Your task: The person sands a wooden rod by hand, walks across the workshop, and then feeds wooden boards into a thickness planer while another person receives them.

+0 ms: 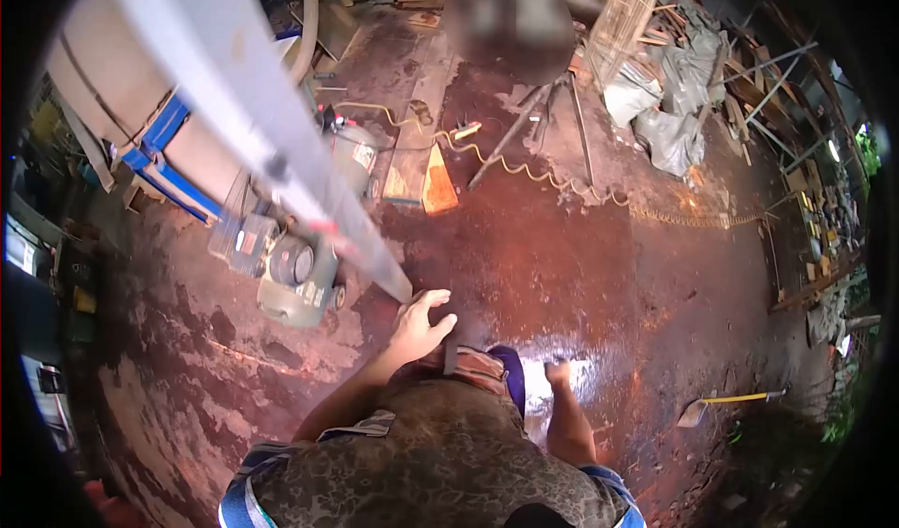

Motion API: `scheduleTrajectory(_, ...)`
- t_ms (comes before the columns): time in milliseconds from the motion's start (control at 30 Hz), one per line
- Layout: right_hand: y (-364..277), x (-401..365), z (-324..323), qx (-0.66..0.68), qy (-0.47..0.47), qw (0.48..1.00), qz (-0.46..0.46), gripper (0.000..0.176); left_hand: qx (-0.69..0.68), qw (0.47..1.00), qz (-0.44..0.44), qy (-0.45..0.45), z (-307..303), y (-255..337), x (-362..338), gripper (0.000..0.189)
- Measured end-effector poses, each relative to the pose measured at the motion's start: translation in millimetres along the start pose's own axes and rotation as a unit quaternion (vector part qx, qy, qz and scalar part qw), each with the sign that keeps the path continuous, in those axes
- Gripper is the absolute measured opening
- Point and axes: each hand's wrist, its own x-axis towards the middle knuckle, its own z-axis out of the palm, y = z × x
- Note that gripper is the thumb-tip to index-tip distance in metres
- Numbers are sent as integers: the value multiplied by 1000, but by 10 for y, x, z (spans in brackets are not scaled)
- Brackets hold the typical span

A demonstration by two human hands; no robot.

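My left hand (423, 329) is held out in front of my waist, thumb and fingers apart in a curve with nothing between them. Just beyond its knuckles is the lower end of a long grey metal post (281, 168), which slants down from the upper left. My right hand (558, 372) hangs low by my right side over the wet, shiny floor (534, 275), its fingers hidden from this angle. Between the two hands, a reddish-brown pouch (473, 366) with a dark strap sits at my waist, beside purple cloth.
An air compressor (300, 285) stands left of the post, with another tank (354, 158) behind it. A yellow coiled hose (515, 169) crosses the floor ahead. Grey sacks (674, 139) and scrap wood fill the back right. A yellow-handled tool (740, 399) lies at right.
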Motion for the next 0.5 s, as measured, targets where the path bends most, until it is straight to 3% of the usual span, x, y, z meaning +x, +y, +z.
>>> scheduleTrajectory(33,1129,120,870,-217,19,943,-253,25,-4,1000,20,2,-16,7,340,41)
scheduleTrajectory(67,292,162,-81,-322,-263,887,-201,31,-8,999,39,5,-15,-25,687,40)
scheduleTrajectory(100,723,168,283,-271,-412,868,-69,36,-8,999,37,10,-5,-96,977,40)
scheduleTrajectory(133,206,153,-80,-84,-365,883,282,36,-8,999,29,40,-2,-196,1250,39)
scheduleTrajectory(167,207,255,-133,-96,-402,893,176,35,-9,997,22,72,4,-309,1498,37)
scheduleTrajectory(233,275,879,214,-106,-426,897,50,36,5,990,-55,133,-9,-570,1904,34)
scheduleTrajectory(333,79,2581,770,-116,-439,888,-72,40,26,939,-227,257,1,-1276,2498,32)
scheduleTrajectory(367,-18,3277,1009,-126,-427,884,-143,42,42,933,-219,282,-99,-1328,2632,31)
scheduleTrajectory(400,-229,4022,1141,-104,-376,874,-291,44,55,926,-212,307,-170,-1347,2816,30)
scheduleTrajectory(433,-744,4686,1314,-111,-404,897,-141,38,-29,909,-256,328,-305,-1093,3084,28)
scheduleTrajectory(467,-2060,5365,795,-121,-408,905,10,34,-34,901,-262,343,-340,-1121,3281,28)
scheduleTrajectory(500,-2399,6058,983,244,-349,902,68,31,-9,886,-284,365,-428,-1196,3476,28)
